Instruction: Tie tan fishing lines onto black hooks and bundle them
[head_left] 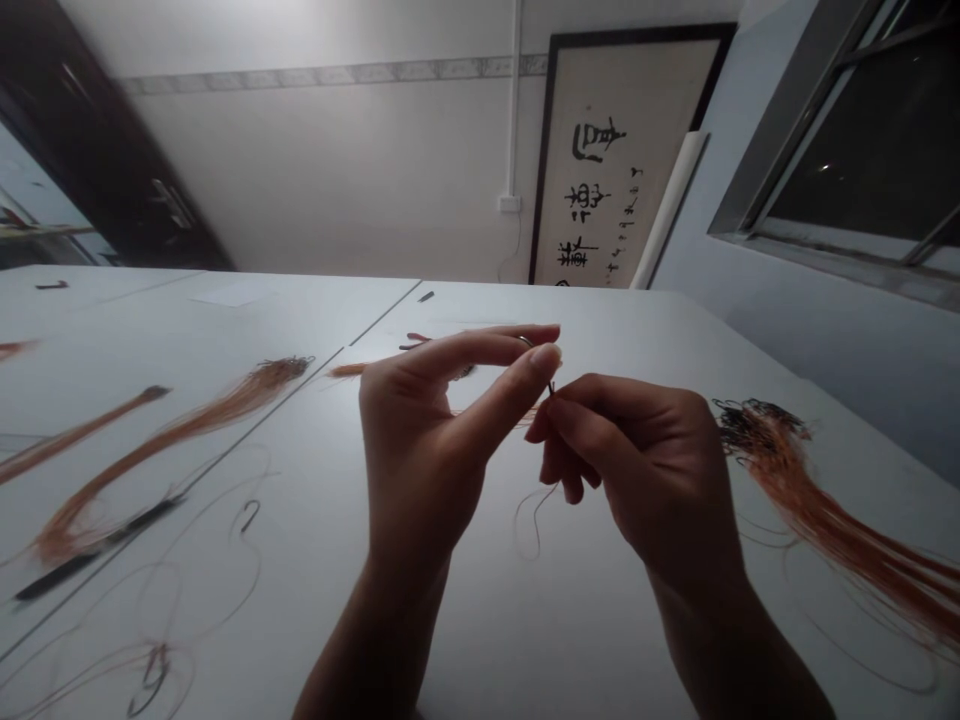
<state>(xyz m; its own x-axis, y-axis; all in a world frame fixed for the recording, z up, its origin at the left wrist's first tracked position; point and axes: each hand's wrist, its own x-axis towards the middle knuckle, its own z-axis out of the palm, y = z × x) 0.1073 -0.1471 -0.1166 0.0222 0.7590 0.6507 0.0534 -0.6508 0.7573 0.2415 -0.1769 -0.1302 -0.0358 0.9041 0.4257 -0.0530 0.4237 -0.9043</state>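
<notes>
Between the thumb and forefinger of my left hand [427,440] is a small dark fish hook [552,388], its shank pointing down and most of it covered by the fingers. My right hand [652,460] pinches at the lower end of that shank, fingers curled in. Thin orange fishing line [537,520] dangles in a loop beneath the right fingertips; just how it meets the hook is hidden. Both hands are raised over the white table [510,620], fingertips almost touching.
Right of my hands lies a bundle of hooks on orange line [795,480]. On the left are another bundle [187,420], a thin orange bunch [82,432], a dark pen-like stick [97,550], and loose hooks [250,515] with tangled line. Red-handled pliers [414,341] lie behind my left hand.
</notes>
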